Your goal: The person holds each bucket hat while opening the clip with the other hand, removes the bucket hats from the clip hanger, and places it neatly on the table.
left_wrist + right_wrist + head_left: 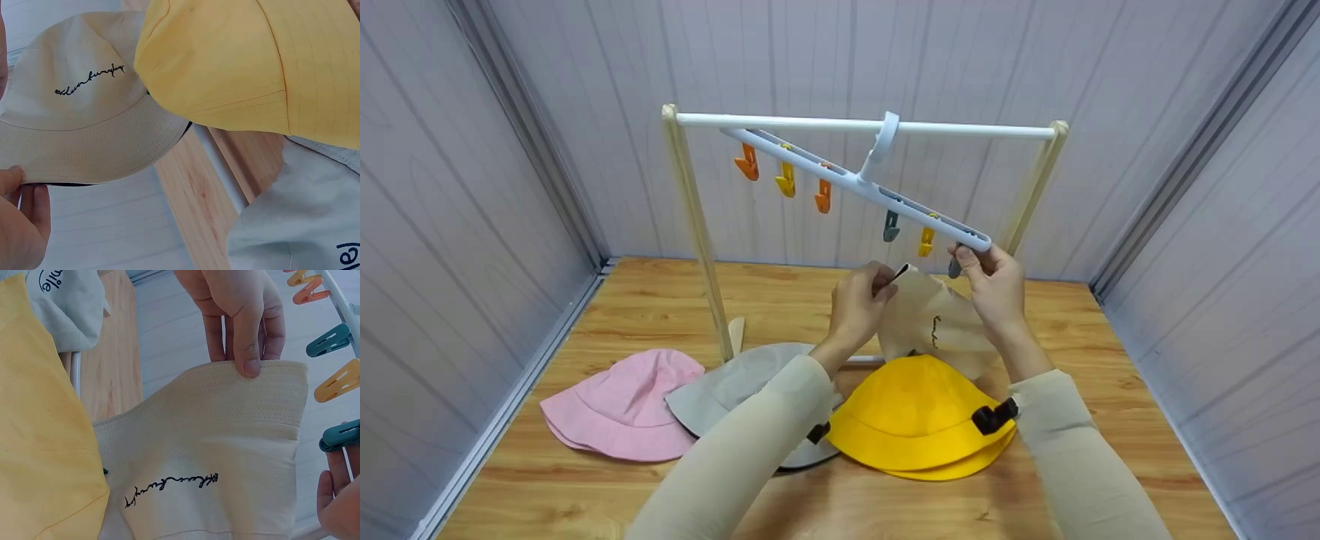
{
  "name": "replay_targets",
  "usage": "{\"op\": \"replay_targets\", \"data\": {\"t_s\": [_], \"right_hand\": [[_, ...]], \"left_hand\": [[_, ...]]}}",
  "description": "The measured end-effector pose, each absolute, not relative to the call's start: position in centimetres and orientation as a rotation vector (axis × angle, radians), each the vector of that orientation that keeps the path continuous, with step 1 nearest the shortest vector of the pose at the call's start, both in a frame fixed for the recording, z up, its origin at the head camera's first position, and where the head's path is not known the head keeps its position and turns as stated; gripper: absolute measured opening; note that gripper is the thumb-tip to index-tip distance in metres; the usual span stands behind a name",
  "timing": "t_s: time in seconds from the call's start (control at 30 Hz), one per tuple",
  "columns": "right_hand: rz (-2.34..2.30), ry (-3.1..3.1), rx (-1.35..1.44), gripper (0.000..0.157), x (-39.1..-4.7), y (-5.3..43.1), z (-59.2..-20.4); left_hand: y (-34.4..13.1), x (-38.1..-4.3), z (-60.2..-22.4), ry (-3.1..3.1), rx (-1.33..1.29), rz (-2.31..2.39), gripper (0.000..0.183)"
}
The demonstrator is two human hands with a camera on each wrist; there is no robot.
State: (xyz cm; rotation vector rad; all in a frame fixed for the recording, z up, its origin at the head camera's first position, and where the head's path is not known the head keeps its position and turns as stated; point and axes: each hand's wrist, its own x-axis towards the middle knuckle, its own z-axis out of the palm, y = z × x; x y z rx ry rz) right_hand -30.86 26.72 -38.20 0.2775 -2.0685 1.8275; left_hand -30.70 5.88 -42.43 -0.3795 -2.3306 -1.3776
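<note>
My left hand pinches the brim of a beige bucket hat, thumb on one face and fingers behind. Dark script is stitched on the crown of this hat, and its lining shows black at the edge. With thumb and fingers my right hand holds the dark green clip at the low end of a white clip hanger. That hanger hooks over the white bar of a rack and tilts down to the right. The hat's brim is a short way left of the clip.
A yellow bucket hat lies in front of the beige one. Left of it are a grey hat and a pink hat on the wooden table. Several orange, yellow and green clips hang along the hanger. Panelled walls enclose the table.
</note>
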Motion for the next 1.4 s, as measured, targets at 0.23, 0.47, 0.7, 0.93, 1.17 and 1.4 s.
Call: {"op": "replay_targets", "data": {"t_s": [0.23, 0.47, 0.7, 0.93, 1.17, 1.4], "right_hand": [[1.847, -2.052, 0.307, 0.038, -31.0, 26.8, -38.3], [1.876, -2.061, 0.343, 0.040, -30.9, 26.9, -38.4], [1.915, -2.078, 0.359, 0.043, -30.8, 27.3, -38.5], [2.028, -2.019, 0.388, 0.047, -30.8, 27.4, -38.6], [2.075, -1.980, 0.359, 0.051, -30.8, 27.9, -38.3], [2.051, -1.975, 0.369, 0.050, -30.7, 28.2, -38.0]], "left_hand": [[5.7, -30.8, -42.5, -2.334, -0.361, -1.359, 0.005], [5.5, -30.8, -42.7, -2.319, -0.355, -1.366, 0.006], [5.4, -30.7, -42.9, -2.314, -0.354, -1.404, 0.007], [5.3, -30.4, -42.8, -2.333, -0.341, -1.411, 0.007], [5.1, -30.4, -42.9, -2.323, -0.357, -1.422, 0.006], [5.0, -30.5, -43.0, -2.321, -0.359, -1.433, 0.006]]}}
